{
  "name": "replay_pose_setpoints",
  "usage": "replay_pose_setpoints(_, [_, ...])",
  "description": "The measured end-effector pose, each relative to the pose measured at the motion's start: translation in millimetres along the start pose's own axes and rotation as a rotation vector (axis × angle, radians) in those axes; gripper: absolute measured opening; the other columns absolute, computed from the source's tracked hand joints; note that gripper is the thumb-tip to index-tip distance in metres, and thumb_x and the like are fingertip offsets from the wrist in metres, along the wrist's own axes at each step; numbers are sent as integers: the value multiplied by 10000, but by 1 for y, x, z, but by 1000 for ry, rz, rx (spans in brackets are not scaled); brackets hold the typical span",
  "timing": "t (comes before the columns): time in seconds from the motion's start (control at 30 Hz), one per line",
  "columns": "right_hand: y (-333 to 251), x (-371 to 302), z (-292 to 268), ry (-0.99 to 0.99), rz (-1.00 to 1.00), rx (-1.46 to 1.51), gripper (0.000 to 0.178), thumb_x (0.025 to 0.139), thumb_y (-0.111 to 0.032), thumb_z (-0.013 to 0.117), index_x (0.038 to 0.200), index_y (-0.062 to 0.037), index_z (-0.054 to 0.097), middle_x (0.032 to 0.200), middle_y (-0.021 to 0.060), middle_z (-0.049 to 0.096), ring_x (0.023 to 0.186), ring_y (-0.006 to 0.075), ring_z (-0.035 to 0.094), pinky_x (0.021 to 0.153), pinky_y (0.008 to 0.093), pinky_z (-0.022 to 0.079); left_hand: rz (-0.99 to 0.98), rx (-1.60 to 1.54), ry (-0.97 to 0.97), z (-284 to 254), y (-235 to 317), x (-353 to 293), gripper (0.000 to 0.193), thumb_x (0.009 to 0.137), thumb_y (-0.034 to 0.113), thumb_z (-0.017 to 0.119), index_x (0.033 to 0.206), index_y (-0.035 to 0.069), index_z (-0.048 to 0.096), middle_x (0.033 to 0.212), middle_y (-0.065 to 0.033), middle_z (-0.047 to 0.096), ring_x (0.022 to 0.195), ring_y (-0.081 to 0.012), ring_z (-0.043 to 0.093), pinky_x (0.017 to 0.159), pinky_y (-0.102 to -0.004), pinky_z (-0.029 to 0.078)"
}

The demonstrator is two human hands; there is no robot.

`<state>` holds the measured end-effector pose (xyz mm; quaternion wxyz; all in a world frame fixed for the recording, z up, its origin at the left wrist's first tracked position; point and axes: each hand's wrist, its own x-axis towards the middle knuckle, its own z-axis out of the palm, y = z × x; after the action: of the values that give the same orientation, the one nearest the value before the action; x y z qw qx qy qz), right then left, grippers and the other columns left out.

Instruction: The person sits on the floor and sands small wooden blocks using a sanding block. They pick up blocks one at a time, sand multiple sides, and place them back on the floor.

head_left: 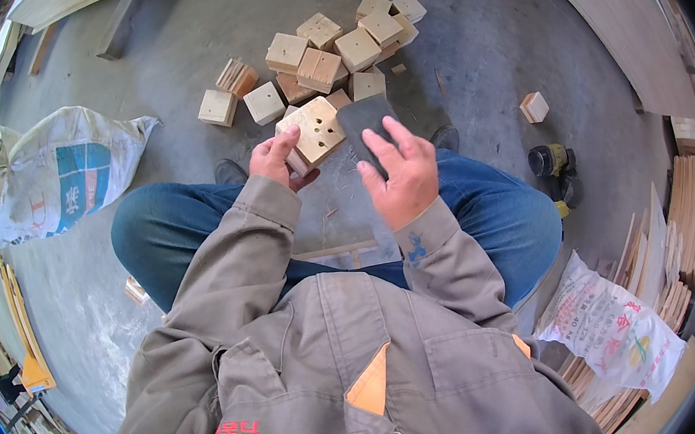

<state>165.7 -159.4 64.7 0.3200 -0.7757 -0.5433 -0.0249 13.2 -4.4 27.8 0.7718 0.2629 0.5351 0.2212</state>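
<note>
I view the left fingers point(287, 138) closed about a drilled wooden block point(309, 131); the right fingers point(385, 151), partly spread, grip a dark flat pad point(362, 117) beside it; beyond, piled blocks point(318, 68); hard pad pressure could twist the block loose.

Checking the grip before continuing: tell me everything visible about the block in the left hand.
The block looks wooden: pale, boxy, with several dark holes in its upturned face. The left hand grips its left side, holding it tilted above the floor. A dark pad sits at its right edge; whether they touch is unclear.
</note>
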Motion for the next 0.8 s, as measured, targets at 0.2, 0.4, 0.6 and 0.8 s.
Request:
replay_pose_setpoints(0.2, [-8, -4, -1, -9, 24, 56, 496, 791, -197, 821, 1279, -166, 734, 1411, 135, 596, 1094, 373, 589, 934, 485, 514, 32, -20, 52, -2, -5, 6, 511, 930, 366, 763, 1312, 85, 574, 1225, -108, 664, 1096, -289, 663, 814, -525, 599])
replay_pose_setpoints(0.4, [-29, -1, 9, -48, -17, 102, 484, 813, -209, 810, 1284, -139, 726, 1412, 165, 586, 1124, 382, 582, 948, 480, 508, 33, -5, 26, -6, -15, 13, 485, 930, 362, 769, 1280, 73, 597, 1195, -109, 670, 1064, -272, 663, 793, -508, 612])
replay_pose_setpoints(0.6, [-12, 0, 2, 11, 63, 96, 487, 811, -184, 809, 1287, -117, 723, 1377, 191, 611, 1120, 392, 602, 965, 481, 502, 35, -60, 36, -3, -11, 9, 476, 924, 341, 782, 1259, 62, 591, 1186, -108, 662, 1074, -271, 665, 778, -502, 620])
replay_pose_setpoints(0.8, [-17, -9, -9, -42, 34, 119, 498, 788, -167, 818, 1275, -116, 725, 1379, 193, 608, 1088, 383, 616, 962, 467, 501, 94, -42, 72, 0, -9, 7, 556, 904, 327, 806, 1299, 48, 533, 1220, -116, 641, 1087, -270, 668, 772, -499, 626])
